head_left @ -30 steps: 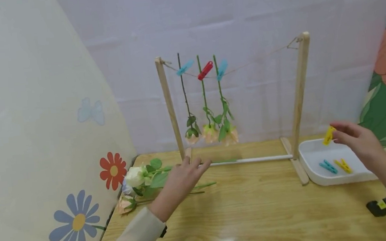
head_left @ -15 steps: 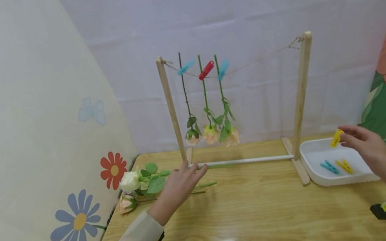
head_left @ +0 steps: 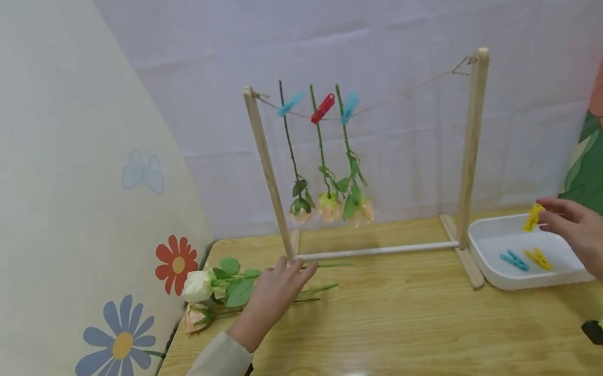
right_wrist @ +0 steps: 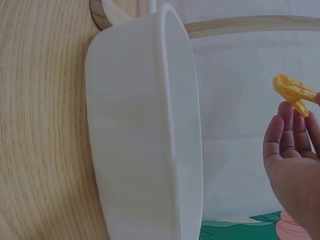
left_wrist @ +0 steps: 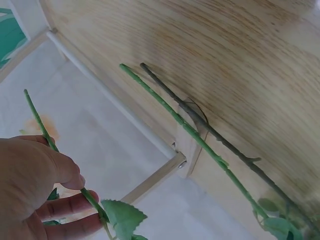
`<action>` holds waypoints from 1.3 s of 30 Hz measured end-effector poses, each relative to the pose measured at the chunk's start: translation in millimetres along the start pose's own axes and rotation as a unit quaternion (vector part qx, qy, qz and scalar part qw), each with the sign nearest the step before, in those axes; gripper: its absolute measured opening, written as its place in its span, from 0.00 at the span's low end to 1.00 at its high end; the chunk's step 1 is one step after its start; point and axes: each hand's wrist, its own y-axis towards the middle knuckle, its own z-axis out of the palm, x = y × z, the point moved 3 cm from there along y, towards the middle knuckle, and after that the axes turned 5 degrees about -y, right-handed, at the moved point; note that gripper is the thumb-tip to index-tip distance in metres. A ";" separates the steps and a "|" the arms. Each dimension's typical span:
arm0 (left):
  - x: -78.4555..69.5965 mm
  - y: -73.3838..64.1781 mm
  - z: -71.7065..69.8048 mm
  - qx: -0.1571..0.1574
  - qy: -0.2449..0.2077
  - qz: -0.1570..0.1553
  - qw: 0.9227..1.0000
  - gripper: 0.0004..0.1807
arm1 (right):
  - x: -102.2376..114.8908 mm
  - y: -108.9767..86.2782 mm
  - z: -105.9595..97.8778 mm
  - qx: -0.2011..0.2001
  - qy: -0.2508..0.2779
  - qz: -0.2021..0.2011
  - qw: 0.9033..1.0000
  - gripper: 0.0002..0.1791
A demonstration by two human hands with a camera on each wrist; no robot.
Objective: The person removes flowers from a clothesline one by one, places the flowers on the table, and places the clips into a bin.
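White rose: apparently the bloom (head_left: 198,286) of the green stem (left_wrist: 37,112) I hold, at the table's left; whether it touches the table (head_left: 383,338) I cannot tell.
Left hand (head_left: 275,290): thumb and fingers bent in a pinch round that stem, its bare end projecting beyond my grip.
Right hand (head_left: 578,229): thumb and finger pinch a yellow clip (head_left: 533,217) beside the tray, the remaining fingers loosely curved.
Sound technique: I judge that a light pinch, clear of the leaves, spares so thin a stem; equal pressure on both clip handles should part the jaws squarely across stem and cord.
Model to copy: three blooms (head_left: 330,207) hang head-down, each stem crossing the cord (head_left: 300,114) under a blue or red clip (head_left: 323,108).
Likely fault: a stem caught only at the clip's tip may slip, and crowded leaves may tangle.
Loose stock: a peach rose (head_left: 196,318) lies near my left hand; a teal clip (head_left: 515,260) and another yellow one (head_left: 538,258) lie in the white tray (head_left: 496,283).
Supports: two wooden posts (head_left: 473,139) carry the cord, joined below by a white rod (head_left: 374,251).
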 end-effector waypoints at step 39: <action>12.7 -27.8 34.6 0.035 -0.014 -0.041 0.998 0.33 | -22.0 3.9 -9.3 -0.066 -0.145 0.038 0.986 0.33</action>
